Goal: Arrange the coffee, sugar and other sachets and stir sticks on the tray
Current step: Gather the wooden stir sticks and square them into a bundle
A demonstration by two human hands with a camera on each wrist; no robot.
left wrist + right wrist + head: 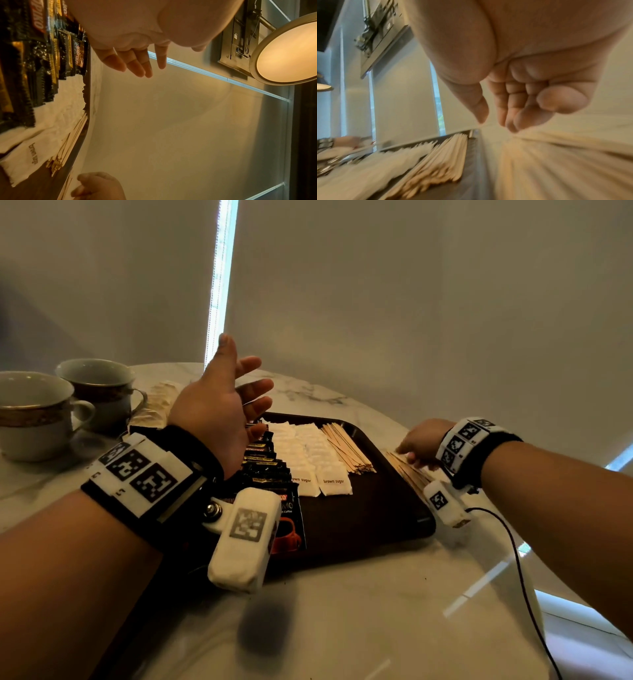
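A: Status?

B: Tray [383, 508] holds coffee sachets [263, 463], sugar sachets [308, 453], one stick row [346, 446]. Loose stir sticks [409, 470] lie on worktop [342, 611], just beside tray's right edge.

A: Hands?

B: Right hand [419, 445] is over loose sticks, fingers curled down — actual grip: can't tell. Left hand [219, 402] is raised, spread, holding nothing.

A: Method?

B: Gather sticks parallel, pinch mid-length, lift over rim — lay beside existing row, ends flush.

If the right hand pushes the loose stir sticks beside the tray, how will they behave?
The loose stir sticks look thin, flat and wooden, so probably light and stiff. Being flat, they should slide rather than roll. As a loose heap under the right hand, they may fan apart.
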